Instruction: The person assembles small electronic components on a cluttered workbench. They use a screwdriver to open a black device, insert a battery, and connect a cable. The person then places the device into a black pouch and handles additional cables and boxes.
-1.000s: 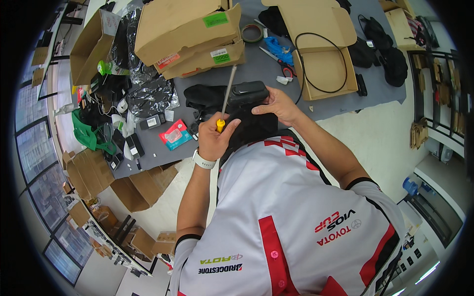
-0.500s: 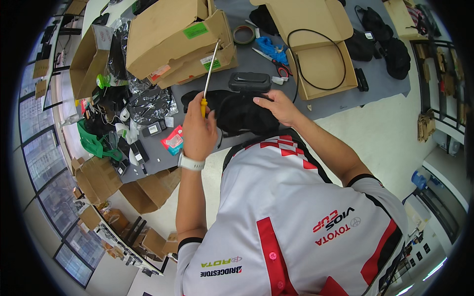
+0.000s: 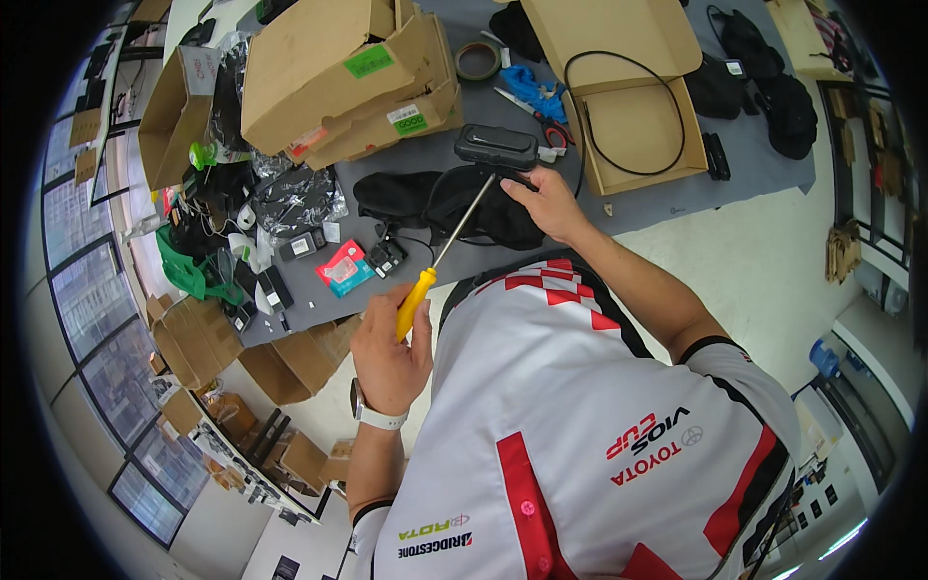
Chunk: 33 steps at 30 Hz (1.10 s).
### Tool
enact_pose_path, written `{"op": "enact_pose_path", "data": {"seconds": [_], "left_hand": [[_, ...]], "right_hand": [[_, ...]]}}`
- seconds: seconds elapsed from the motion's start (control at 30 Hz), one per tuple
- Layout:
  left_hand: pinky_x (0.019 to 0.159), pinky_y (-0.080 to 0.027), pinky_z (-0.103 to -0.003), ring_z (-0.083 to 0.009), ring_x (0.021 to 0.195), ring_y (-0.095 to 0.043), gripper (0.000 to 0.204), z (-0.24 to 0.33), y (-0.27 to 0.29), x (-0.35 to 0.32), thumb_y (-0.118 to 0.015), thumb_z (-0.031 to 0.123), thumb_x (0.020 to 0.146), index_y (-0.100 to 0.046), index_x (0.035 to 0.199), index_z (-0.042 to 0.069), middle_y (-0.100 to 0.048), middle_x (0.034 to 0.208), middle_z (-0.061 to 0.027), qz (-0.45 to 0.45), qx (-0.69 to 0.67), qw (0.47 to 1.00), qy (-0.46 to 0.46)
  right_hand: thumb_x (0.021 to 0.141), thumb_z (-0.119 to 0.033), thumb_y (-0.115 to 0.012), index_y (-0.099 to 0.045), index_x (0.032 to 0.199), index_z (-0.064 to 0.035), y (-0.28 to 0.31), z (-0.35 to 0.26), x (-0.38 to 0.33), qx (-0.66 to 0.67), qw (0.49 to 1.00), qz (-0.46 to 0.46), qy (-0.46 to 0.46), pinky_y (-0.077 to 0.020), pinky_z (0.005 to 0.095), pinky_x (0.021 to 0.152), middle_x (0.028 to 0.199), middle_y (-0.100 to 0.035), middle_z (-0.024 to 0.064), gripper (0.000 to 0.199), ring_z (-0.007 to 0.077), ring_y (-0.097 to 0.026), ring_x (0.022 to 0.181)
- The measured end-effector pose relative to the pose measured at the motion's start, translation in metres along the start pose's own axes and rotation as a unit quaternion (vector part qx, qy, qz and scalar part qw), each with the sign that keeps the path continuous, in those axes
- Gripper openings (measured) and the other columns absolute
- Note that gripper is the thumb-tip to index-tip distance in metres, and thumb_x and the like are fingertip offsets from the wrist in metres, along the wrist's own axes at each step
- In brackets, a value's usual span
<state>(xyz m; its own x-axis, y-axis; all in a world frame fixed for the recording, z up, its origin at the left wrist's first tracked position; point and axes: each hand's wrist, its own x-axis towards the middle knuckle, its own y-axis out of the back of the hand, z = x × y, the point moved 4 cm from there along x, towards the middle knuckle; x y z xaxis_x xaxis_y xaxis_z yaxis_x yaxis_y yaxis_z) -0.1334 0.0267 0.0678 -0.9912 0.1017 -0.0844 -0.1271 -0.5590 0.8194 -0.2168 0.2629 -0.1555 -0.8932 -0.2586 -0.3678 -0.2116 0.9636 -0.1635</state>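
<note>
Black fabric, soft and apt to sag, forms the cap-like piece [image 3: 501, 215] at the near side of the counter [image 3: 667, 200], in front of the person; it is probably light and hard to damage, and steadiest if taken by its rim. The right hand [image 3: 548, 205], at its three o'clock, pinches that rim, the thumb on top and the fingers partly hidden. At twelve o'clock, just beyond the rim, sits a black case [image 3: 496, 145], likely stiff, smooth and a little slippery, best held by its short ends; whether it joins the fabric is unclear. The left hand [image 3: 390, 353], at seven o'clock, is wrapped round the yellow handle of a screwdriver [image 3: 426, 278], which should feel light and rigid; its metal shaft slants toward one o'clock, the tip over the rim, though contact cannot be told. Farther out, a small black device [image 3: 386, 257] and a red-and-blue packet [image 3: 345, 268] lie at eight o'clock, stacked cardboard boxes [image 3: 329, 92] at ten, scissors [image 3: 553, 133] near one, and a lidded carton [image 3: 633, 145] with a black cable [image 3: 570, 114] at two.
</note>
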Motion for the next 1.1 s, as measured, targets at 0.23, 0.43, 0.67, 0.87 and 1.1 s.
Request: {"op": "enact_pose_path", "data": {"seconds": [0.23, 0.43, 0.67, 0.87, 1.1], "left_hand": [[0.061, -0.053, -0.038, -0.0348, 0.071, -0.070, 0.019, -0.003, -0.005, -0.007, -0.074, 0.005, 0.097, -0.068, 0.114, -0.001, -0.070, 0.090, -0.0194, 0.005, -0.007, 1.000, 0.006], [0.062, -0.054, -0.036, -0.0340, 0.071, -0.071, 0.017, -0.007, -0.012, -0.011, -0.074, 0.006, 0.098, -0.069, 0.113, -0.002, -0.072, 0.091, -0.0197, 0.018, -0.034, 0.999, 0.001], [0.057, -0.047, -0.029, -0.0167, 0.062, -0.063, 0.018, -0.025, -0.016, -0.018, -0.071, 0.013, 0.103, -0.073, 0.110, -0.004, -0.069, 0.076, -0.0111, -0.002, -0.102, 0.989, 0.104], [0.056, -0.041, -0.024, -0.0050, 0.061, -0.052, 0.024, -0.044, -0.023, -0.023, -0.070, 0.019, 0.107, -0.074, 0.110, -0.004, -0.063, 0.069, -0.0015, -0.012, -0.190, 0.968, 0.161], [0.057, -0.041, -0.023, -0.0049, 0.062, -0.053, 0.026, -0.050, -0.025, -0.025, -0.070, 0.022, 0.107, -0.075, 0.110, -0.004, -0.063, 0.068, -0.0010, -0.014, -0.206, 0.964, 0.170]], "right_hand": [[0.106, -0.016, -0.069, -0.072, 0.128, 0.0045, -0.003, 0.003, -0.001, 0.043, 0.999, -0.001, -0.013, -0.0490, 0.0260, 0.099, 0.124, -0.073, 0.0045, 0.030, 0.0087, -0.062, 0.110], [0.106, -0.016, -0.069, -0.072, 0.128, 0.0046, -0.004, -0.002, -0.004, 0.006, 1.000, 0.004, -0.002, -0.0493, 0.0261, 0.098, 0.120, -0.074, 0.0039, 0.030, 0.0084, -0.062, 0.108], [0.103, -0.017, -0.070, -0.075, 0.121, 0.0056, -0.004, -0.007, -0.008, -0.051, 0.997, 0.029, 0.041, -0.0541, 0.0305, 0.089, 0.109, -0.080, 0.0086, 0.029, 0.0104, -0.067, 0.097], [0.101, -0.015, -0.071, -0.073, 0.123, 0.0043, -0.007, -0.008, -0.012, -0.097, 0.989, 0.051, 0.099, -0.0557, 0.0327, 0.089, 0.111, -0.081, 0.0160, 0.030, 0.0162, -0.073, 0.096], [0.100, -0.014, -0.071, -0.073, 0.124, 0.0029, -0.009, -0.008, -0.014, -0.127, 0.984, 0.058, 0.113, -0.0559, 0.0343, 0.090, 0.111, -0.080, 0.0186, 0.030, 0.0220, -0.076, 0.098]]}}
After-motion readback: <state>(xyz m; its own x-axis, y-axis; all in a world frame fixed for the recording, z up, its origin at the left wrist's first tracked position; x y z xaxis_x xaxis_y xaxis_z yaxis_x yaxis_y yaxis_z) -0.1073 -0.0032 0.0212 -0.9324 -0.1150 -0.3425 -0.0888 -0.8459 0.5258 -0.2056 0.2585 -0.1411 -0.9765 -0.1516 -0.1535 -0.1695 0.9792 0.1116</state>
